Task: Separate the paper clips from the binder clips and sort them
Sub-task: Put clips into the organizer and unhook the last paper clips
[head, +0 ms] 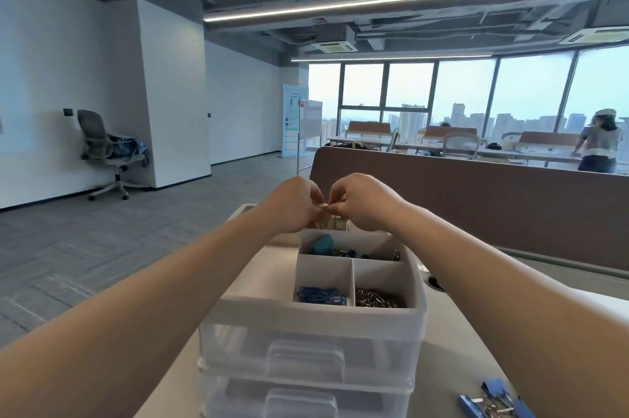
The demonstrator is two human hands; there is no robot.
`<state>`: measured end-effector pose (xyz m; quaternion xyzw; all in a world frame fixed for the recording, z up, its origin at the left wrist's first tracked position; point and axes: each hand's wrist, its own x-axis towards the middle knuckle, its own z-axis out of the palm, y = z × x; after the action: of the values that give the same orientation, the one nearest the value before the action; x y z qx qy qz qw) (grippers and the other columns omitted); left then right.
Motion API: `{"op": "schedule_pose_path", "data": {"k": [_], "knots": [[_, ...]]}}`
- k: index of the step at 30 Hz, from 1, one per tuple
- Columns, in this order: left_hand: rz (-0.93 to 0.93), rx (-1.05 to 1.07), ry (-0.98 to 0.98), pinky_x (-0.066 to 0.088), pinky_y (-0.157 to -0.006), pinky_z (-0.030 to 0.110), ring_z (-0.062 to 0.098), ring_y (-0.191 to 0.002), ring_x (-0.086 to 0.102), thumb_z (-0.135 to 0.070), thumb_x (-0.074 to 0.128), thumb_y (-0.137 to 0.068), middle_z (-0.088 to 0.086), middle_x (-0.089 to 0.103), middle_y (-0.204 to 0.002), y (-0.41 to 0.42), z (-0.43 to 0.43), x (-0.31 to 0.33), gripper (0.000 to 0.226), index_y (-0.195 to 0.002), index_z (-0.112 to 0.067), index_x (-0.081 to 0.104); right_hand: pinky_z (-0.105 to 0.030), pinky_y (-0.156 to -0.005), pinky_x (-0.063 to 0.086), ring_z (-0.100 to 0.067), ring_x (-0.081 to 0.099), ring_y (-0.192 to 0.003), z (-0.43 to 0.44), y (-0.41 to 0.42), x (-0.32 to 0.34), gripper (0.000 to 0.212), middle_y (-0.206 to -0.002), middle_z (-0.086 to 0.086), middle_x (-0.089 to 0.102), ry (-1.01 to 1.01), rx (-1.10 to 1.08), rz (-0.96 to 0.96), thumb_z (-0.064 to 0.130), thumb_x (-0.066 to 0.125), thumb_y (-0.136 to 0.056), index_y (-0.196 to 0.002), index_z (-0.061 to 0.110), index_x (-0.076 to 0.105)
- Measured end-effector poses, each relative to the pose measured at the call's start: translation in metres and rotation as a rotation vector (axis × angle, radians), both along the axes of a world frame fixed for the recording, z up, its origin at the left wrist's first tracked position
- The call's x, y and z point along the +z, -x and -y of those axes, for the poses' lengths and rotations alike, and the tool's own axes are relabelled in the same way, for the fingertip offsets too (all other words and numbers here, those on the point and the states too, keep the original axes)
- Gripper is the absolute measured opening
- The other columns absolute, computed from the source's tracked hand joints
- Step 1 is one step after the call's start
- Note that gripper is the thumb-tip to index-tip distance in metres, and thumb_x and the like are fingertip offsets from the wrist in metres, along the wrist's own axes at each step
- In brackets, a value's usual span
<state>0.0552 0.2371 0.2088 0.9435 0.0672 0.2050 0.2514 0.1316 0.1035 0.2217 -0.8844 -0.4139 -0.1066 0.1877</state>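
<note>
Both hands meet beyond the far rim of the white organizer (318,310) on the desk (452,342). The left hand (292,205) and right hand (362,201) each pinch a small beige clip (328,213) between them. Below the grip, compartments hold blue paper clips (320,295), silver paper clips (379,298) and binder clips (343,249).

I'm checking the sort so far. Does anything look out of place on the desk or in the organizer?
Yes. Blue binder clips lie loose on the desk, outside the organizer. Inside, blue paper clips and silver paper clips sit in separate front compartments.
</note>
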Motion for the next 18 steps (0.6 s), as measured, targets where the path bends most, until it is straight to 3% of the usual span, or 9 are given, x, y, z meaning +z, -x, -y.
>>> {"op": "schedule_pose_path", "data": {"k": [3, 7, 11, 15, 18], "knots": [[-0.018, -0.025, -0.047, 0.038, -0.058, 0.016, 0.006, -0.066, 0.055, -0.023, 0.077, -0.082, -0.001, 0.066, -0.088, 0.003, -0.004, -0.001, 0.029, -0.105, -0.008, 0.07, -0.027, -0.066, 0.046, -0.015, 0.06, -0.076, -0.004, 0.001, -0.003, 0.004, -0.084, 0.003, 0.068, 0.016, 0.03, -0.016, 0.027, 0.069, -0.089, -0.087, 0.024, 0.071], [-0.017, 0.008, -0.13, 0.038, -0.066, 0.017, 0.014, -0.088, 0.059, -0.021, 0.075, -0.084, 0.002, 0.066, -0.104, 0.002, -0.003, -0.001, 0.032, -0.113, -0.011, 0.067, -0.03, -0.067, 0.049, -0.019, 0.061, -0.081, -0.009, 0.0, -0.002, 0.014, -0.088, 0.001, 0.067, 0.051, -0.022, -0.024, 0.026, 0.072, -0.086, -0.095, 0.016, 0.07], [0.009, 0.027, -0.117, 0.041, -0.074, 0.022, 0.019, -0.094, 0.061, -0.019, 0.075, -0.083, 0.004, 0.068, -0.105, 0.004, -0.008, 0.002, 0.03, -0.111, -0.01, 0.068, -0.026, -0.06, 0.044, -0.019, 0.062, -0.079, -0.016, -0.003, 0.002, 0.007, -0.085, 0.0, 0.069, 0.057, -0.05, -0.043, 0.02, 0.07, -0.085, -0.087, 0.013, 0.07], [0.017, 0.052, -0.13, 0.039, -0.069, 0.024, 0.018, -0.085, 0.059, -0.017, 0.074, -0.083, 0.004, 0.066, -0.094, 0.008, -0.01, 0.003, 0.015, -0.095, -0.009, 0.069, -0.027, -0.065, 0.047, -0.022, 0.066, -0.083, -0.024, -0.002, 0.006, 0.01, -0.088, -0.004, 0.072, 0.059, -0.065, -0.042, 0.012, 0.064, -0.087, -0.087, 0.01, 0.073], [0.017, 0.065, -0.153, 0.036, -0.067, 0.024, 0.015, -0.08, 0.054, -0.018, 0.072, -0.085, 0.003, 0.066, -0.092, 0.011, -0.011, 0.004, 0.009, -0.09, -0.012, 0.07, -0.029, -0.064, 0.049, -0.023, 0.062, -0.074, -0.03, 0.0, 0.007, 0.017, -0.088, -0.01, 0.072, 0.093, -0.068, -0.051, 0.009, 0.058, -0.087, -0.088, 0.004, 0.074]]}}
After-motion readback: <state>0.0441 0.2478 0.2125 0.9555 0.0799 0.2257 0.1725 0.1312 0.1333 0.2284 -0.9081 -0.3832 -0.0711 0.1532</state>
